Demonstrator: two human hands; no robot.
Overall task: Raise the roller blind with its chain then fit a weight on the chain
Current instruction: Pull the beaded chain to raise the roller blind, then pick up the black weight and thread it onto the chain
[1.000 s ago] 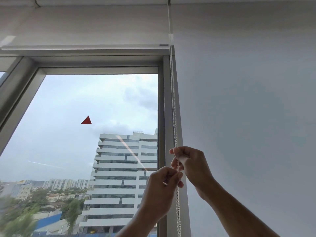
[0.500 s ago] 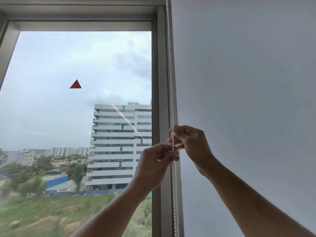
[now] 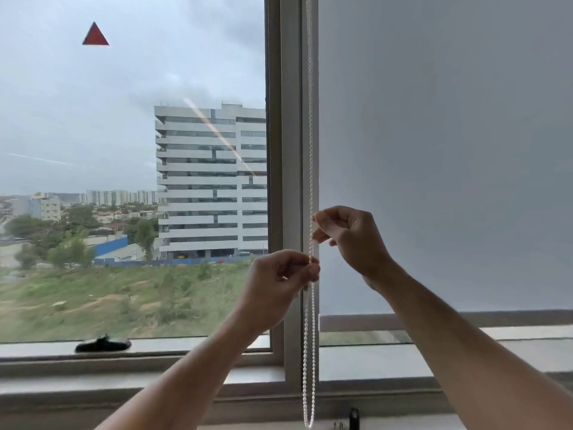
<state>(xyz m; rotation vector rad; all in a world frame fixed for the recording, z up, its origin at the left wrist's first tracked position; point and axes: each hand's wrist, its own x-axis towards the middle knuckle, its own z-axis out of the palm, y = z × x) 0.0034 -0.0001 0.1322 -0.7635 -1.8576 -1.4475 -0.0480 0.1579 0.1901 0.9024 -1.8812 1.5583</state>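
A white bead chain (image 3: 310, 135) hangs as a loop along the grey window frame post (image 3: 283, 150), its bottom bend low near the sill. My right hand (image 3: 347, 240) pinches the chain higher up, and my left hand (image 3: 279, 280) pinches it just below. The left window pane is uncovered; its blind is out of view above. A grey roller blind (image 3: 449, 150) covers the right pane down to its bottom bar (image 3: 356, 322), a little above the sill.
A black object (image 3: 104, 344) lies on the outer sill at the left. A small dark piece (image 3: 353, 418) sits at the lower edge below the chain loop. A red triangle sticker (image 3: 95, 35) is on the glass.
The view has tilted downward, so the raised blind and frame top left the view and the sill appeared. Both hands stay on the chain, now a little further apart along it.
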